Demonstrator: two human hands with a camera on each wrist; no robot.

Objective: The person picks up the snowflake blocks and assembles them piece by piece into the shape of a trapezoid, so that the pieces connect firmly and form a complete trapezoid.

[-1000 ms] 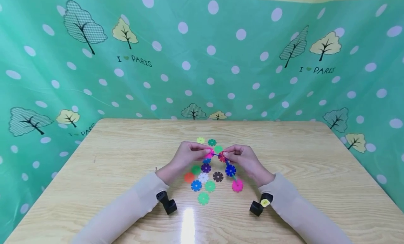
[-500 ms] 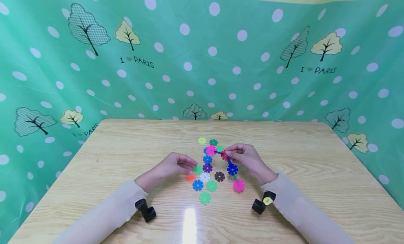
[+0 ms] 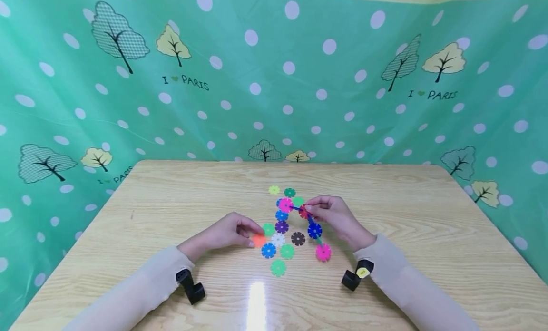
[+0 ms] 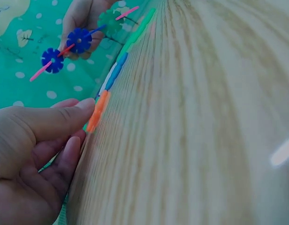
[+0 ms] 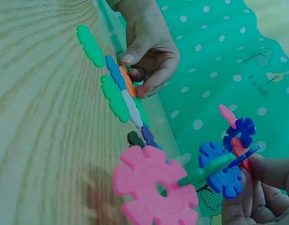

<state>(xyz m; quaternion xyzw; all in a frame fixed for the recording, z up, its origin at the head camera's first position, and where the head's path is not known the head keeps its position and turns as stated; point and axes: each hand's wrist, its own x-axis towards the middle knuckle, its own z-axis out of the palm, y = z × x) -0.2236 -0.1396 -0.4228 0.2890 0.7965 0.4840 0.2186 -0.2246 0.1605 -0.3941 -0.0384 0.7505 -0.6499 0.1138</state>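
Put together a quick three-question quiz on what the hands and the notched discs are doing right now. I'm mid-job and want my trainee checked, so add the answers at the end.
1. Multiple choice: which notched disc is at the fingertips of the left-hand grip?
A) dark brown disc
B) orange disc
C) lime-yellow disc
2. True or false: the right-hand grip holds the linked chain at its red disc.
3. Fill in: in the right wrist view, the chain's green disc joins the nearer dark blue disc to the ____ disc at the chain's end.

Key: 1. B. 2. True. 3. Pink.
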